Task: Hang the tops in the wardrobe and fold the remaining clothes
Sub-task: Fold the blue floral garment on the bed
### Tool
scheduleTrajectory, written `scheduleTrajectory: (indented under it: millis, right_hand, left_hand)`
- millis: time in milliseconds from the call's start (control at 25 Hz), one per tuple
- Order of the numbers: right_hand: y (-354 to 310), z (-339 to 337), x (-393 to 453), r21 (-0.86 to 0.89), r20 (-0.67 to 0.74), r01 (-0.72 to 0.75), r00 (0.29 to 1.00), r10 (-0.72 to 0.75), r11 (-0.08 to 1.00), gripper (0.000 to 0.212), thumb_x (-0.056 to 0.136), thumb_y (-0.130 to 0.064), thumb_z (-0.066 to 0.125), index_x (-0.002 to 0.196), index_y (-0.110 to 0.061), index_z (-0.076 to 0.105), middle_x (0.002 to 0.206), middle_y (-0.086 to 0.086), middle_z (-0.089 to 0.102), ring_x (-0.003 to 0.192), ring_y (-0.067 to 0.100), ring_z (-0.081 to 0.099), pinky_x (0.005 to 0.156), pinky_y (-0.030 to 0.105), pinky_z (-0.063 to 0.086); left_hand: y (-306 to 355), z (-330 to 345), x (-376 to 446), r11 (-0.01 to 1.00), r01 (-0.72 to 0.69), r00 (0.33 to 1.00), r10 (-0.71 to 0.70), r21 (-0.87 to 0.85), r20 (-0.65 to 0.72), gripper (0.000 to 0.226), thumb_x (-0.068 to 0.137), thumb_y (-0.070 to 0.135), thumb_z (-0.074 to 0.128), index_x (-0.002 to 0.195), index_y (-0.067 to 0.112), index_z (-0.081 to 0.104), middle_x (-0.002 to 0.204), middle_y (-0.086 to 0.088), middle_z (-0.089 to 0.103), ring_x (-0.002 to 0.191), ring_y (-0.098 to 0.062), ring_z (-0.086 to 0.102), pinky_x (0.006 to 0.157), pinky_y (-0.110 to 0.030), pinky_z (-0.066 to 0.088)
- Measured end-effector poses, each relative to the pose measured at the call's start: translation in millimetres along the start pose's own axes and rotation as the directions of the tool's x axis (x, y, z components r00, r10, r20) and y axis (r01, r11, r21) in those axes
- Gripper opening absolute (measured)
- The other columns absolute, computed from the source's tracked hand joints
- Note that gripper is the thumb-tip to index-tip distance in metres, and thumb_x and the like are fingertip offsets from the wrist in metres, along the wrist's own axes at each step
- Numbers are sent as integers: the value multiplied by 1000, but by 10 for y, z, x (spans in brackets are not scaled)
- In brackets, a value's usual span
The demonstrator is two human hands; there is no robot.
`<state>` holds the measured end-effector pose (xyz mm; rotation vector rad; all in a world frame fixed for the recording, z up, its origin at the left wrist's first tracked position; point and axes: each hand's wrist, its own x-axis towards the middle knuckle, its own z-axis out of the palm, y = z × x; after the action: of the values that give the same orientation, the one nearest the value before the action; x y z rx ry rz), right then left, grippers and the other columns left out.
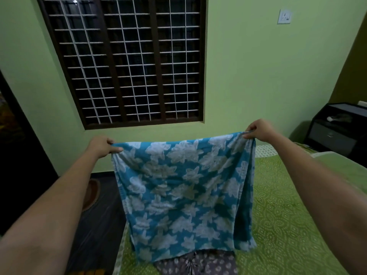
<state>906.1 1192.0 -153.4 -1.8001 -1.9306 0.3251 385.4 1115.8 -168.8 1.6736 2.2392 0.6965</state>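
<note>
Both arms are out in front, holding up a teal cotton cloth with a pale floral print (182, 191) by its top edge, over the bed with the green patterned bedspread (288, 225). The left hand (103, 145) pinches the top left corner, thumb laid along the hem w/ fingers curled behind. The right hand (258, 129) grips the top right corner, fingers bunched round a gather of fabric. The cloth hangs spread between them, right side doubled back on itself, bottom hem just brushing or nearly at a grey printed garment (198, 262) lying on the bed; can't tell if they touch since the hem hides the gap.

Judging by shape it's prob a lower garment or wrap, not a top, so it's one to fold rather than hang, though the cut isn't clear from here.

To do this step well: keep the top edge taut and level, as the right corner sits higher than the left atm. Free the doubled-back right side first so the cloth hangs as one flat layer. Then bring the two corners together edge to edge, or lower it flat onto bare bedspread beside the grey garment, not on it. Smooth creases before each fold

Behind: green wall, a dark-framed window with a white grille (127, 60), a black bedside cabinet (337, 132) at right
</note>
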Motion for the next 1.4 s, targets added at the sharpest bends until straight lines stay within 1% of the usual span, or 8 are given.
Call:
scheduleTrajectory:
  millis: [120, 200, 480, 640, 720, 880, 1040, 1400]
  right_hand:
    - [-23, -107, 45, 4, -194, 44, 980, -43, 999, 21, 80, -22, 76, 84, -2, 72, 82, 13, 64, 74, 23, 56, 60, 29, 38]
    - [-32, -304, 39, 370, -357, 100, 933, 42, 923, 17, 83, -24, 73, 77, -9, 69, 75, 8, 63, 68, 18, 56, 58, 28, 43]
    - [-327, -427, -158, 855, -304, 159, 925, 228, 493, 14, 87, -22, 69, 83, -8, 67, 72, 0, 65, 55, 4, 62, 54, 17, 49]
    - [-411, -976, -657, 840, -537, 538, 843, 28, -75, 40, 99, -13, 46, 68, -24, 70, 69, -10, 66, 66, 5, 61, 68, 23, 53]
    - [-810, -1026, -773, 804, -555, 516, 829, -64, -296, 34, 95, -26, 54, 65, -27, 70, 68, -11, 66, 68, 5, 61, 72, 28, 53]
    - [-1810, -725, -524, 920, -393, 373, 880, -266, -124, 37, 34, -48, 93, 59, -29, 74, 62, -11, 67, 55, 0, 61, 59, 19, 53]
    - [-2155, -467, -484, 957, -286, 276, 853, -436, -88, 38, 38, -40, 94, 63, -23, 71, 69, 0, 67, 58, 13, 61, 59, 25, 52]
    - [-1878, -500, -470, 964, -146, 248, 800, -583, 99, 49, 52, -36, 92, 77, -14, 56, 73, 4, 60, 57, 11, 58, 55, 22, 51]
  left_hand:
    - [128, -110, 66, 990, -136, 970, 142, 44, -195, 25, 77, 27, 79, 69, 6, 67, 63, -6, 54, 62, -20, 49, 55, -30, 34]
    - [198, -242, 136, 911, -226, 928, 94, -345, -359, 17, 82, 25, 74, 83, 9, 69, 74, -2, 59, 70, -16, 53, 62, -29, 41]
    - [607, -206, 55, 448, -256, 928, -133, -857, -347, 22, 88, 26, 66, 98, 7, 66, 77, 2, 65, 67, -11, 60, 55, -17, 51]
    - [800, -793, -455, -88, -564, 823, 20, -821, -567, 14, 75, 34, 68, 79, 22, 73, 73, 10, 71, 65, -4, 65, 63, -21, 55]
    - [1210, -897, -765, -143, -639, 749, 105, -755, -654, 18, 82, 30, 55, 74, 23, 69, 63, 14, 68, 59, 2, 63, 57, -16, 53]
    - [2378, -545, -1010, 168, -481, 800, 486, -860, -352, 25, 98, 5, 43, 80, 19, 53, 53, 21, 63, 55, 10, 59, 60, -7, 48]
    - [2670, -199, -858, -18, -234, 808, 552, -972, -205, 4, 78, 17, 70, 81, 15, 69, 78, -1, 69, 68, -14, 62, 65, -27, 53]
    - [2587, -99, -961, 52, -200, 775, 620, -978, -126, 16, 82, 17, 64, 97, 10, 66, 87, -1, 68, 75, -12, 62, 63, -24, 55]
